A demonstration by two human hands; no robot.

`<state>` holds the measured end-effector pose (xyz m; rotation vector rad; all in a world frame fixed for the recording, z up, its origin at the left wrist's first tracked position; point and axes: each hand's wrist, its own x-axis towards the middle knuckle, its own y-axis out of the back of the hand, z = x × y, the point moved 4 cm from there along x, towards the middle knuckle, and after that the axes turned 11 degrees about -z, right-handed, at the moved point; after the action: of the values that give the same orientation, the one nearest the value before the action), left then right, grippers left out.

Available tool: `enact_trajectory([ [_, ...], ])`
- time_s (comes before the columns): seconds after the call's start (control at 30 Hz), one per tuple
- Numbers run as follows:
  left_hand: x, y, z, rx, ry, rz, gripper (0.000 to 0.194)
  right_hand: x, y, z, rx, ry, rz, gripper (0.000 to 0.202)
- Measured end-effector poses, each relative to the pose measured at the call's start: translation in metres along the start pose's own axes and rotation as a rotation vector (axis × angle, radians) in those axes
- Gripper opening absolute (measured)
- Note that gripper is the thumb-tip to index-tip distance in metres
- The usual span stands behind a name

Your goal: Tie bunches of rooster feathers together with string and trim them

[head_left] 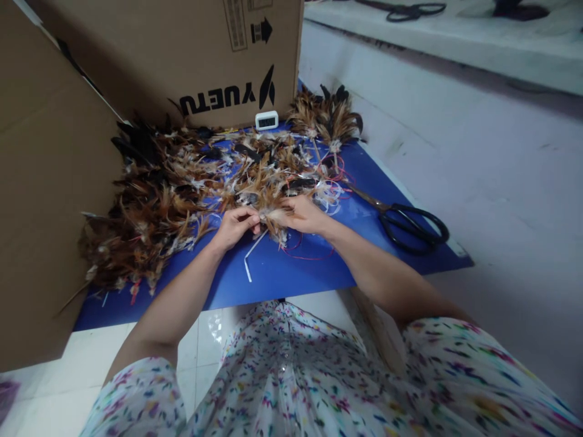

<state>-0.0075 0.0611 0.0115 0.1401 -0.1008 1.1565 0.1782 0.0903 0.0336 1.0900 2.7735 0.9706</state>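
Observation:
Near the front of the blue table, both my hands meet at a small bunch of brown and pale feathers. My left hand pinches the bunch's base between thumb and fingertips. From the right, my right hand closes on the same feathers, its fingertips partly hidden among them. A thin white strip with a bend in it hangs down below the bunch onto the table. Pink string curls just under my right hand.
A large feather pile covers the table's left side. Black-handled scissors lie at right. Behind stand two tied feather bundles on sticks, a small white digital clock and a tall cardboard box. More scissors rest on a ledge.

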Motion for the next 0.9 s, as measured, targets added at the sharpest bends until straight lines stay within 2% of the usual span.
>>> enact_trajectory([
  [0.13, -0.0007, -0.0012, 0.0016, 0.005, -0.010, 0.004, 0.039, 0.0003, -0.0015, 0.0018, 0.008, 0.017, -0.008, 0.046],
  [0.47, -0.0013, -0.0037, 0.0000, -0.040, -0.011, 0.004, 0.036, 0.0004, -0.0074, 0.0026, 0.099, 0.199, 0.023, 0.035],
  [0.7, -0.0006, -0.0065, 0.0034, -0.032, -0.007, 0.003, 0.038, -0.0014, -0.0092, 0.0006, 0.138, 0.192, 0.042, 0.032],
  [0.9, -0.0008, -0.0059, -0.0012, -0.044, -0.008, -0.009, 0.037, -0.0022, -0.0100, 0.0061, 0.099, 0.148, 0.046, 0.024],
])
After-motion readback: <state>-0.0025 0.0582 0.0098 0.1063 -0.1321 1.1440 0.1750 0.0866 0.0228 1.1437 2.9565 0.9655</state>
